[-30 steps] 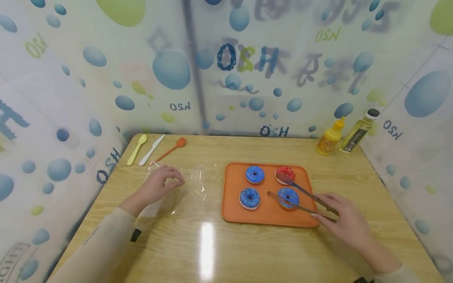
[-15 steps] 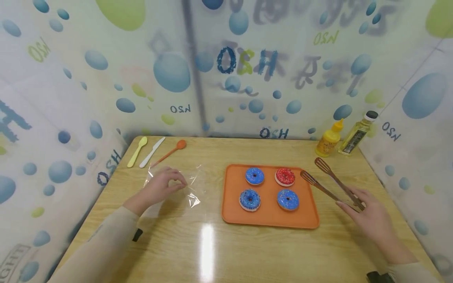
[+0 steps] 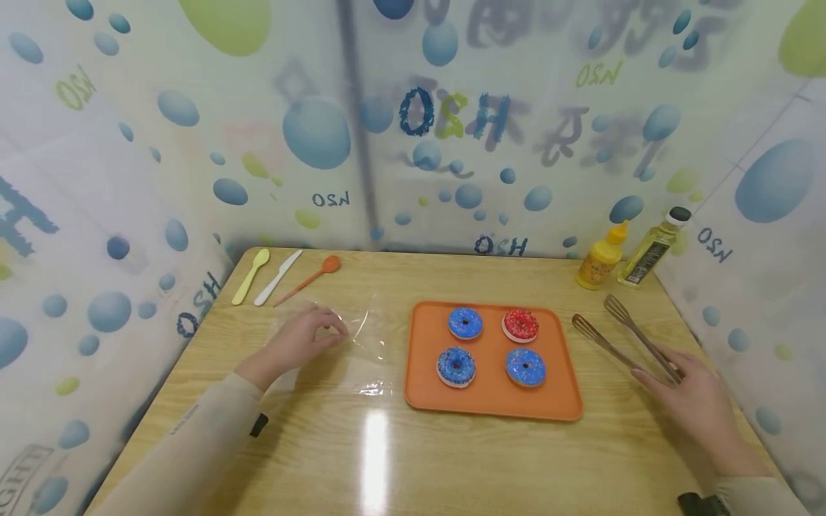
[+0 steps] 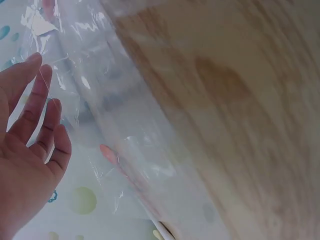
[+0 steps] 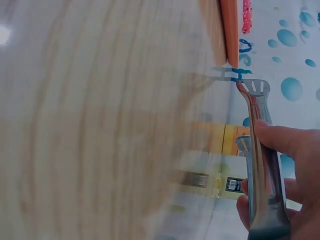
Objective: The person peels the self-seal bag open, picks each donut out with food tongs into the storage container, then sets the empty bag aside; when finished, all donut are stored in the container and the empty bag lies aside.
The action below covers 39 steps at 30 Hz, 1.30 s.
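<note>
My left hand [image 3: 306, 340] pinches a clear plastic bag [image 3: 368, 358] above the left of the table, its thumb and forefinger close together. In the left wrist view the see-through bag [image 4: 115, 100] hangs beside the fingers [image 4: 52, 112]. My right hand [image 3: 693, 401] grips metal tongs [image 3: 635, 333] to the right of the tray, their slotted ends apart and holding nothing. On the orange tray [image 3: 426, 398] lie a red doughnut [image 3: 520, 325] and three blue ones, such as the near-right blue doughnut [image 3: 525, 376].
A yellow spoon [image 3: 250, 277], a white knife [image 3: 277, 278] and an orange spoon [image 3: 316, 276] lie at the back left. A yellow squeeze bottle [image 3: 600, 261] and an oil bottle [image 3: 652, 251] stand at the back right. Printed fabric walls [image 3: 452, 165] enclose the table.
The right hand has moved the tongs right, from over the right-hand doughnuts to beside the tray. The left hand has shifted slightly right, and the clear bag's shape has changed.
</note>
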{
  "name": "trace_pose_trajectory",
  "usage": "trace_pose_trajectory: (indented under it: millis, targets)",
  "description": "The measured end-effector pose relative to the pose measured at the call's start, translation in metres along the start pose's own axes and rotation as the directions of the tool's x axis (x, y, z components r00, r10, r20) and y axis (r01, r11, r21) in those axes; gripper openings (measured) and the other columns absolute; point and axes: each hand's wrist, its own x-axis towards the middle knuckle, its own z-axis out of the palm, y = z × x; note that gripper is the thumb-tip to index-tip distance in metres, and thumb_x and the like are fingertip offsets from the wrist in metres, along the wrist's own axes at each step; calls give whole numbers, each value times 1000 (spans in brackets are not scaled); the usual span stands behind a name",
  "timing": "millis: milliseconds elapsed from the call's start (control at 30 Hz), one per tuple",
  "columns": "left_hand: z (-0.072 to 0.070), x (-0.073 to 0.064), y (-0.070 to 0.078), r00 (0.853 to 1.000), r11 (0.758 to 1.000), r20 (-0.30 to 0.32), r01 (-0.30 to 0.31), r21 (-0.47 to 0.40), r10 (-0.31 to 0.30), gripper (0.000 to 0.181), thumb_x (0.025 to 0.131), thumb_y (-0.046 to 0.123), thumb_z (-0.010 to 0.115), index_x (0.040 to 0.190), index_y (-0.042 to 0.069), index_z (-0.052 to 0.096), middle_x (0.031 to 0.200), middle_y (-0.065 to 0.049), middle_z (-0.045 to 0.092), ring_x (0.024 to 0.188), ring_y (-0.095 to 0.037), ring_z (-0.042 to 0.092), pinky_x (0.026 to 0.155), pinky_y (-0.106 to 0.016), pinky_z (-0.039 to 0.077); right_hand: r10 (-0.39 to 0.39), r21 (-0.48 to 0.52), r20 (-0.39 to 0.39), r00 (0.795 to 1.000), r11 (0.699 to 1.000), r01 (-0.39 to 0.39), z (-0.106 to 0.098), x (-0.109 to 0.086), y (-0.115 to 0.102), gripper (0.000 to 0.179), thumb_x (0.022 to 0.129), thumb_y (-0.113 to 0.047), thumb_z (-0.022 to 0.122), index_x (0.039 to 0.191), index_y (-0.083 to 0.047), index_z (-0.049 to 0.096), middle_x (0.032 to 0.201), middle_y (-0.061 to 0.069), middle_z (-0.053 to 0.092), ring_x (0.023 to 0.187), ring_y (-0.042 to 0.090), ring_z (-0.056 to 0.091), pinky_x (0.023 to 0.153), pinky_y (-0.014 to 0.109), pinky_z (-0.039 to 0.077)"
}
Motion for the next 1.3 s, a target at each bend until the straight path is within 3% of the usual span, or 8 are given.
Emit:
trace_pose_trajectory:
  millis: [133,233,367,567,767,967,1100,1300]
  targets:
    - [4,0,-2,1000,1000,-2,-16,2,16,25,85,3,82,105,18,78,115,-4,74,113,-31,62,106,-55,45,31,-3,40,999,1000,-31,1,0,5,78,93,-52,73,147,0,52,132,39,55,103,52,59,74,62,47]
    - [7,-1,-2,999,999,-14,-37,17,38,40,78,2,88,113,15,77,126,-10,70,120,-36,57,106,-58,43,49,-19,58,997,999,-48,1,-1,7,79,93,-54,72,147,1,52,131,41,55,100,51,60,71,59,48]
    - [9,-3,-2,999,999,-31,-22,47,24,62,70,7,95,127,14,71,141,-16,61,127,-43,49,106,-62,38,52,-44,64,997,998,-49,1,0,8,80,93,-56,72,145,2,54,129,40,57,95,47,62,66,51,47]
    - [9,-4,0,997,996,37,64,65,-66,97,68,15,97,152,15,49,160,-19,41,142,-47,33,111,-73,26,65,-43,110,992,997,-61,0,1,9,82,92,-59,71,145,1,54,116,33,64,82,33,57,58,34,39]
    - [7,-6,2,989,992,93,109,68,-115,108,64,17,99,156,20,44,162,-19,36,146,-48,28,108,-79,21,71,-53,183,981,997,-63,-2,2,9,86,91,-61,71,143,5,53,109,32,67,87,37,65,60,38,46]
    - [5,-8,4,981,987,142,119,105,-133,122,54,31,104,158,24,41,162,-19,33,147,-45,27,108,-76,19,60,-65,194,979,997,-49,-2,4,8,89,90,-63,71,143,6,52,113,35,66,90,41,66,62,43,49]
    - [2,-11,5,966,983,203,137,119,-159,133,49,44,103,160,21,35,164,-24,27,148,-52,20,109,-79,11,61,-78,209,976,996,-46,-3,5,9,91,91,-64,69,143,8,51,117,38,64,93,46,67,64,48,52]
    - [1,-17,0,926,970,293,213,117,-239,143,51,59,99,165,19,21,167,-30,14,151,-60,2,109,-84,-7,61,-114,220,974,993,-36,-4,7,7,93,89,-67,69,143,7,51,118,38,64,96,49,67,62,47,50]
